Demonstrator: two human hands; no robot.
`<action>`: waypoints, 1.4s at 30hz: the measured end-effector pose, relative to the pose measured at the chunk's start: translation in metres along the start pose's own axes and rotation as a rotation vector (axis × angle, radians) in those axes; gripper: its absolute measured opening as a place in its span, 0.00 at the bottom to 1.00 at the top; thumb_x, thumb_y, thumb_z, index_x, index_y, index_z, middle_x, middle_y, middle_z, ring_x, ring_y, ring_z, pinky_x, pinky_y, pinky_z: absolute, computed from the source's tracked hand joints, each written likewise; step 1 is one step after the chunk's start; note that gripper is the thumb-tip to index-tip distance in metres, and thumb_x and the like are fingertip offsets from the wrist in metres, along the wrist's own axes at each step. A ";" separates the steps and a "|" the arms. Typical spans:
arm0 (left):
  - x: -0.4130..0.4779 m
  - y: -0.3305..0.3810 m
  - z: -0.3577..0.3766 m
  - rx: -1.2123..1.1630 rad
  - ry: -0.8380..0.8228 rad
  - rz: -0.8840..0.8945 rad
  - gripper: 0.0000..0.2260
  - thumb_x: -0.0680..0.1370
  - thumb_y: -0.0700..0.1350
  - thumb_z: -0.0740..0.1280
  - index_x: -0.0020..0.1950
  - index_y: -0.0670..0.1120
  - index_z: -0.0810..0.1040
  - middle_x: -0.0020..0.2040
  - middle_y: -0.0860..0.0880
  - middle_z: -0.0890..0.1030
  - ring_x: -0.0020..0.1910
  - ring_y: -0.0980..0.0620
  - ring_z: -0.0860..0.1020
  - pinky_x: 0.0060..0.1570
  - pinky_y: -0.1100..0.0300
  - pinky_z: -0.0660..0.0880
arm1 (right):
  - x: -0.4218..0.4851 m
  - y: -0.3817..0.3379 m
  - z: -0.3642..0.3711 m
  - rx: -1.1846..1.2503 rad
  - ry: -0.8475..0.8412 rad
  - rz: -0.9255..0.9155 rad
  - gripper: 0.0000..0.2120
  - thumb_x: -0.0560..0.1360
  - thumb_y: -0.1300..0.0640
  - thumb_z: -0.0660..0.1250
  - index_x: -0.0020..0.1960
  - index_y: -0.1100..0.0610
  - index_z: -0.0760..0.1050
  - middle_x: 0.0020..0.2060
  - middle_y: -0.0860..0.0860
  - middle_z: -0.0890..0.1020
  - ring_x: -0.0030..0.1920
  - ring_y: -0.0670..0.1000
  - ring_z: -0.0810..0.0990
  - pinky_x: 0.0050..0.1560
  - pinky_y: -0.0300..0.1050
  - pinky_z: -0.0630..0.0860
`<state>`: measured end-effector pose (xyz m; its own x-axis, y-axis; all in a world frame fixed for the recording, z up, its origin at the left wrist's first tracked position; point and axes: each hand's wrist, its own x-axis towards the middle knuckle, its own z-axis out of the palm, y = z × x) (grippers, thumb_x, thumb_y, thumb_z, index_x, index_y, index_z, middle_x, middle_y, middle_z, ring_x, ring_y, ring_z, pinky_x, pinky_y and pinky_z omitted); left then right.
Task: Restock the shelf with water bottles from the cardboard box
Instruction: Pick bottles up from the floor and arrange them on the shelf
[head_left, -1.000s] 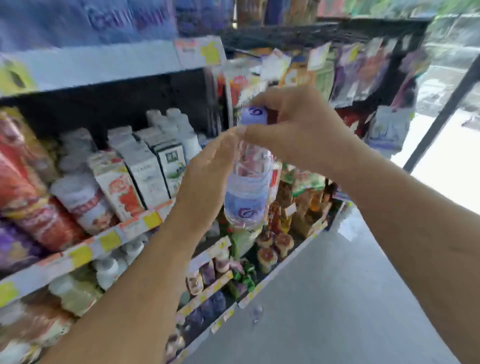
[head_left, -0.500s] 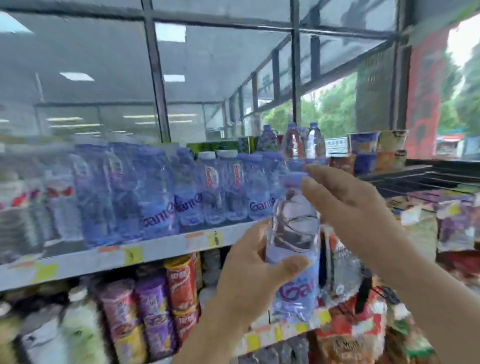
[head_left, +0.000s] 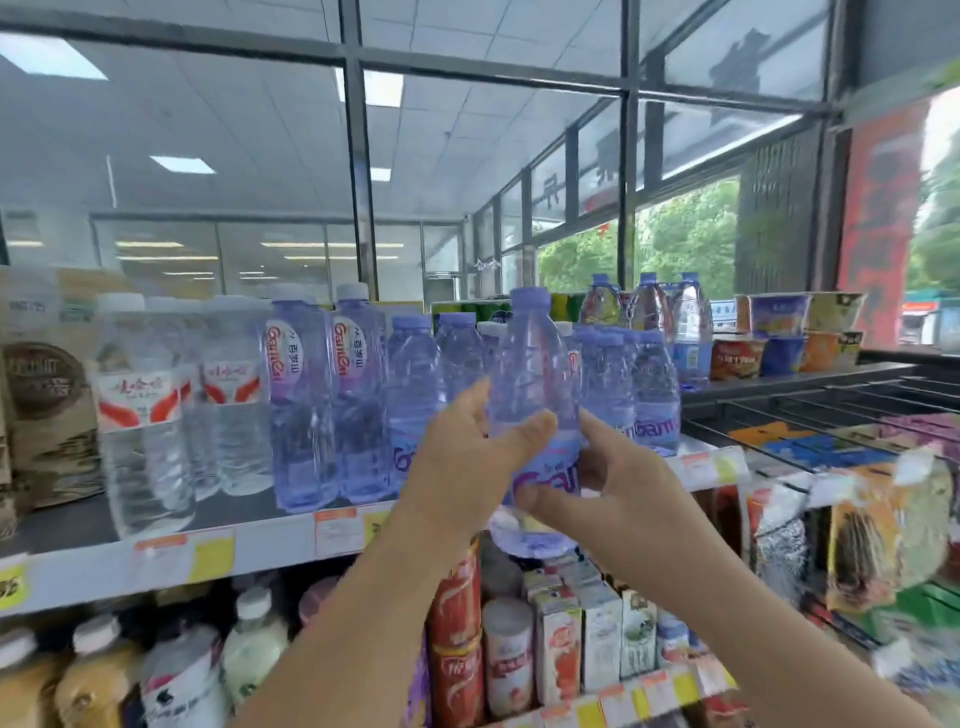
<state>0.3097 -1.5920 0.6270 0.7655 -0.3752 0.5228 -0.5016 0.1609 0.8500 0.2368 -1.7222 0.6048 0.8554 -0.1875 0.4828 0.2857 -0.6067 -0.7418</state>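
Observation:
I hold one clear water bottle (head_left: 535, 374) with a purple cap upright in front of the top shelf (head_left: 244, 540). My left hand (head_left: 467, 457) grips its left side, thumb across the front. My right hand (head_left: 597, 478) grips its lower right side over the purple label. The bottle's base hangs just below the shelf's front edge. Behind it stand rows of matching purple-capped bottles (head_left: 623, 384) on the shelf. The cardboard box is out of view.
Larger clear bottles with red-and-white labels (head_left: 140, 415) fill the shelf's left part. Cup noodles (head_left: 779, 332) sit at the far right beside a black wire rack (head_left: 831, 410). Cans and cartons (head_left: 556, 644) crowd the shelf below. Windows rise behind.
The bottle has risen closer to the top shelf, and my right hand has dropped from its cap to its lower right side. The view has tilted up from the lower shelves.

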 end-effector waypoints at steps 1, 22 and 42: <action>0.005 0.003 -0.004 -0.010 0.017 -0.009 0.23 0.71 0.52 0.76 0.64 0.55 0.77 0.62 0.53 0.81 0.59 0.50 0.80 0.58 0.50 0.78 | 0.006 -0.002 0.003 0.008 -0.010 -0.015 0.28 0.67 0.39 0.73 0.65 0.37 0.68 0.48 0.36 0.83 0.51 0.36 0.80 0.56 0.43 0.77; 0.051 0.001 -0.040 0.326 0.408 -0.007 0.15 0.78 0.50 0.67 0.64 0.50 0.79 0.58 0.51 0.82 0.57 0.51 0.80 0.62 0.46 0.75 | 0.122 0.018 0.037 -0.008 0.128 -0.084 0.32 0.65 0.47 0.77 0.65 0.49 0.69 0.44 0.44 0.82 0.40 0.46 0.81 0.42 0.49 0.80; 0.052 -0.018 -0.047 0.355 0.396 -0.021 0.10 0.78 0.47 0.68 0.59 0.51 0.82 0.50 0.57 0.83 0.50 0.56 0.82 0.57 0.49 0.79 | 0.110 0.050 0.071 -0.189 0.138 -0.007 0.47 0.69 0.40 0.74 0.77 0.52 0.52 0.58 0.51 0.79 0.56 0.55 0.78 0.44 0.45 0.72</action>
<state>0.3773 -1.5710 0.6416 0.8359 0.0097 0.5489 -0.5377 -0.1871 0.8221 0.3762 -1.7185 0.5879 0.7826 -0.2785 0.5567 0.1944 -0.7402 -0.6437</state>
